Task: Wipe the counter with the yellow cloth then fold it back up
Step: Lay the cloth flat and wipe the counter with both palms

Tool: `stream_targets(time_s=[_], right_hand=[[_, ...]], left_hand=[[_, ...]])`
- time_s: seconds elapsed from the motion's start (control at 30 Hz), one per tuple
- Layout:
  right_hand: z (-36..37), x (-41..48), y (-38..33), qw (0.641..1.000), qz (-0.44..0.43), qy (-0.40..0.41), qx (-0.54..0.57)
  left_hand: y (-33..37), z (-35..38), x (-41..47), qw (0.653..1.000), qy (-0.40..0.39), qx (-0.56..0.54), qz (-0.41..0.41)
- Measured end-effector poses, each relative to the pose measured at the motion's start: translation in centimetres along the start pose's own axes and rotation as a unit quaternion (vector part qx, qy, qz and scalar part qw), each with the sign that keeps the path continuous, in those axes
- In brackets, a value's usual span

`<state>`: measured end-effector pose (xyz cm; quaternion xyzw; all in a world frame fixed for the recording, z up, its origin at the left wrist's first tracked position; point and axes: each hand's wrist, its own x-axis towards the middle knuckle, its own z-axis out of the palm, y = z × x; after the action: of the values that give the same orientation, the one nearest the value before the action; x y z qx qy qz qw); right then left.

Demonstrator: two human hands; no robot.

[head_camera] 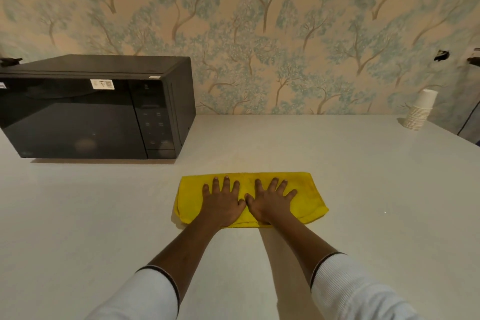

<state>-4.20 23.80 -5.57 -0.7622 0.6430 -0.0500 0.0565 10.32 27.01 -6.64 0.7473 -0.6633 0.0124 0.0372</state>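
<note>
The yellow cloth (309, 195) lies folded into a long flat strip on the white counter (104, 215), a little right of centre. My left hand (223, 202) rests flat on its left half with the fingers spread. My right hand (270, 201) lies flat on the middle of the cloth, fingers spread too. The two thumbs nearly touch. Neither hand grips the cloth; both palms press down on it. The cloth's near edge is partly hidden under my wrists.
A black microwave (91, 109) stands at the back left of the counter. A stack of white paper cups (419, 112) stands upside down at the back right, near the counter's right edge. Tree-patterned wallpaper (259, 34) covers the wall behind.
</note>
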Motion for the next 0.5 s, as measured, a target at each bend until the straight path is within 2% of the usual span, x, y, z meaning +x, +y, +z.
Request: stream_targets(time_s=[0.5], right_hand=[[-0.2,-8.6,0.5,1.000,0.009,-0.007,-0.012]], left_hand=[[0.4,0.0,-7.3,1.000,0.003,-0.007,0.020]])
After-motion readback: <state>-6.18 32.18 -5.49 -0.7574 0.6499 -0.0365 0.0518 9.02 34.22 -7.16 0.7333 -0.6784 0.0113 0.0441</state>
